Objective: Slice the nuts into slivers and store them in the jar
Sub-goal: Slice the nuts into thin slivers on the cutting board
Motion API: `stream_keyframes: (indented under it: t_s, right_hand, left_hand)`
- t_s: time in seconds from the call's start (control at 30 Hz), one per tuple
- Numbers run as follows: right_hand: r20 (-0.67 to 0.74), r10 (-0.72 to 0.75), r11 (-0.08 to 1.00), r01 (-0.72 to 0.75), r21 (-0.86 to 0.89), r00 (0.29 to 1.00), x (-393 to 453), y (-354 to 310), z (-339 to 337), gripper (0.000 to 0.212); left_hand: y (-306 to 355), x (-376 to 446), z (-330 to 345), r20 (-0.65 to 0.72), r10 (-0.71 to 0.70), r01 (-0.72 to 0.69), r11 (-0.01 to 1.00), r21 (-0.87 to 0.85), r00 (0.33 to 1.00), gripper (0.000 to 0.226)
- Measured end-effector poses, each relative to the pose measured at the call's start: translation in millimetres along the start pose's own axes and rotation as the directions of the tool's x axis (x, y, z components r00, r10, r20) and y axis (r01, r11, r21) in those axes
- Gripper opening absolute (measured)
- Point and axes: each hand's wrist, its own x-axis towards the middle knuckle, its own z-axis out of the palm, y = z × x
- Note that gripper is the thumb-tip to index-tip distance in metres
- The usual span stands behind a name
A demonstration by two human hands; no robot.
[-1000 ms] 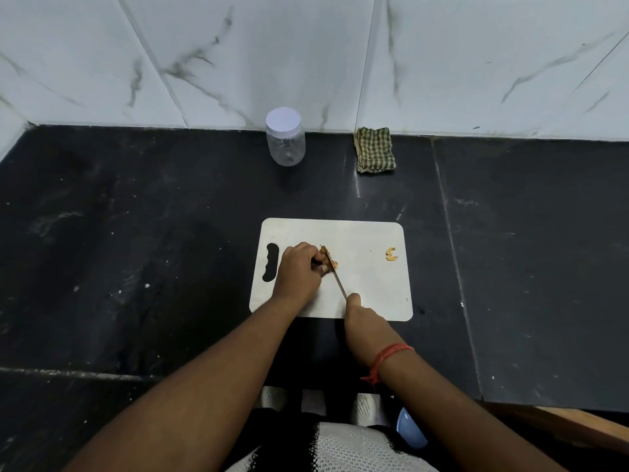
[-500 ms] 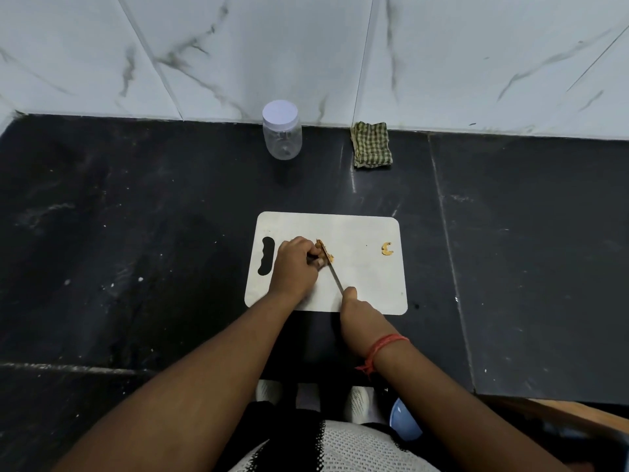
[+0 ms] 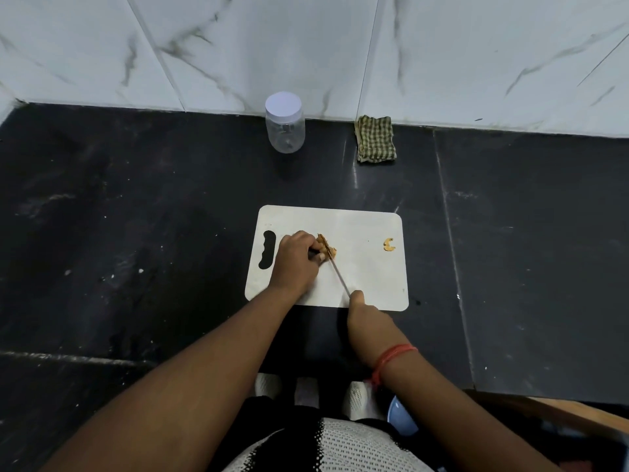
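At frame centre, a smooth white rounded-rectangle plastic cutting board [image 3: 360, 284] lies on the glossy black stone counter [image 3: 136, 233]. The left hand [image 3: 296, 262] pins the tan nut pieces [image 3: 327, 247]; the right hand [image 3: 366, 316] grips a thin-bladed knife [image 3: 338, 275]. A curved nut [image 3: 388, 244] lies at the board's right. The clear, white-lidded plastic jar [image 3: 285, 124] stands upper centre.

A black stone counter [image 3: 136, 216] meets a white grey-veined marble-tile wall [image 3: 306, 46]; a possibly wooden edge [image 3: 561, 413] shows lower right.
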Motion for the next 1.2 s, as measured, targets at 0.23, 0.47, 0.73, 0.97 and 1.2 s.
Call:
stream_keyframes:
  t_s: [0.23,0.47,0.73,0.97,1.2]
  right_hand:
    - [-0.046,-0.015,1.0,0.015,-0.001,0.999,12.7,-12.6,1.8,0.026]
    - [-0.022,-0.052,0.998,0.052,0.023,0.998,14.0,-6.3,-5.1,0.025]
    - [-0.074,-0.109,0.992,0.113,0.055,0.991,-11.8,10.0,-13.5,0.018]
    - [-0.096,-0.117,0.993,0.118,0.002,0.989,15.3,-9.2,-26.0,0.02]
    - [-0.061,-0.111,0.994,0.11,-0.024,0.992,26.0,-14.4,-20.9,0.018]
  left_hand:
    - [1.3,0.8,0.1,0.001,0.005,-0.005,1.0,-0.005,1.0,0.006]
    - [3.1,0.0,-1.0,0.01,0.001,-0.001,1.0,-0.003,1.0,0.007]
    - [3.2,0.2,-2.8,0.015,0.001,-0.001,1.0,0.008,1.0,0.007]
    - [5.7,-1.3,-4.0,0.028,0.003,-0.003,1.0,-0.005,1.0,0.008]
    - [7.1,-1.2,-4.6,0.023,-0.001,0.001,1.0,-0.012,1.0,0.007]
